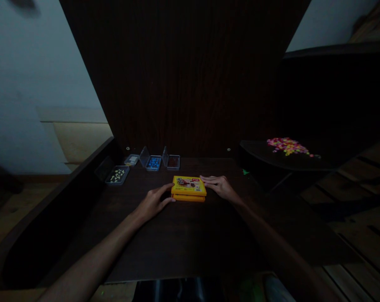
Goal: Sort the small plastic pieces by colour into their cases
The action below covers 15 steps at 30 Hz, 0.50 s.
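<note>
A flat yellow box [189,186] with a printed top lies on the dark wooden desk, its orange lower part [190,197] showing below a narrow gap along the front. On its left side, my left hand [153,203] grips it with the thumb low at the front corner and fingers higher up. Against the right edge, my right hand [220,187] presses with its fingers held close together. The box sits between both hands. Whatever is inside it is hidden.
Behind to the left stand small clear cases: one with pale yellow bits [117,175], one with blue pieces [153,162], one with dark contents [173,162], and a pale one [132,160]. Multicoloured pieces [288,146] are heaped on a raised shelf [255,150] at right. A dark panel [183,84] rises behind.
</note>
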Each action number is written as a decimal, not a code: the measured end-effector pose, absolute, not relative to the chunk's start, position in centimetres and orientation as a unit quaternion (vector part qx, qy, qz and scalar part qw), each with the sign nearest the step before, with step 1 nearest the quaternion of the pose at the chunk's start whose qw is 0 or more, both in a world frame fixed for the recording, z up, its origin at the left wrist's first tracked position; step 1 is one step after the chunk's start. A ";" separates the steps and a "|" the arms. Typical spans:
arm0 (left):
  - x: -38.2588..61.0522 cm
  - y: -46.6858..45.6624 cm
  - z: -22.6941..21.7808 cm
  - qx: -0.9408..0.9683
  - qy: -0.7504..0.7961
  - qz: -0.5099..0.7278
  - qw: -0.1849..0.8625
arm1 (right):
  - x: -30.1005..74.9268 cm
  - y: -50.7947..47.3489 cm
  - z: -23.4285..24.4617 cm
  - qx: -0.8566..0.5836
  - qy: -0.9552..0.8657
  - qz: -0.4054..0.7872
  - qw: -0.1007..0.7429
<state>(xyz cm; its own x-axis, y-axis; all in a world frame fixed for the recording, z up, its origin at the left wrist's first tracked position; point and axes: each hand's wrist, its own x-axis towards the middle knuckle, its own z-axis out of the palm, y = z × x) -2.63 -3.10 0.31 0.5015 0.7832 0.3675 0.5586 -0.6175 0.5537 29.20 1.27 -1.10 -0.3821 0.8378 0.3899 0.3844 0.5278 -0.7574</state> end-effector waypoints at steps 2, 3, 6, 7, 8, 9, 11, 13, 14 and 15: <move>-2.6 -3.0 0.1 0.853 0.392 0.301 0.168 | 29.2 1.3 -1.2 -0.392 -0.778 0.291 0.395; -2.6 -2.9 0.0 0.855 0.391 0.299 0.161 | 29.2 1.2 -1.2 -0.393 -0.777 0.293 0.396; -2.6 -2.9 -0.1 0.858 0.393 0.293 0.151 | 29.1 1.2 -1.1 -0.400 -0.772 0.298 0.393; -2.6 -3.0 0.0 0.859 0.394 0.292 0.150 | 29.1 1.2 -1.0 -0.405 -0.770 0.300 0.391; -2.6 -3.0 0.0 0.860 0.393 0.291 0.147 | 29.1 1.1 -0.9 -0.410 -0.769 0.301 0.387; -2.5 -3.1 0.0 0.860 0.393 0.292 0.143 | 29.0 1.0 -0.8 -0.414 -0.768 0.302 0.384; -2.5 -3.1 -0.1 0.863 0.389 0.295 0.132 | 29.0 0.8 -0.6 -0.421 -0.768 0.302 0.376; -2.5 -3.0 -0.2 0.866 0.382 0.298 0.122 | 28.8 0.4 -0.2 -0.429 -0.771 0.298 0.364; -2.5 -3.0 -0.3 0.868 0.379 0.298 0.118 | 28.7 0.2 0.0 -0.432 -0.774 0.294 0.358; -2.5 -3.0 -0.4 0.870 0.375 0.298 0.115 | 28.6 0.0 0.1 -0.436 -0.776 0.288 0.353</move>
<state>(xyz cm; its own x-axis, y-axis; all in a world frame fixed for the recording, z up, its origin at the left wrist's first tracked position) -2.53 -2.96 -0.42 0.5403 0.7219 0.4324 0.5849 -0.6916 0.4237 28.60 -0.02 0.14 -0.3709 0.8798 0.2973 0.4737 0.4546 -0.7543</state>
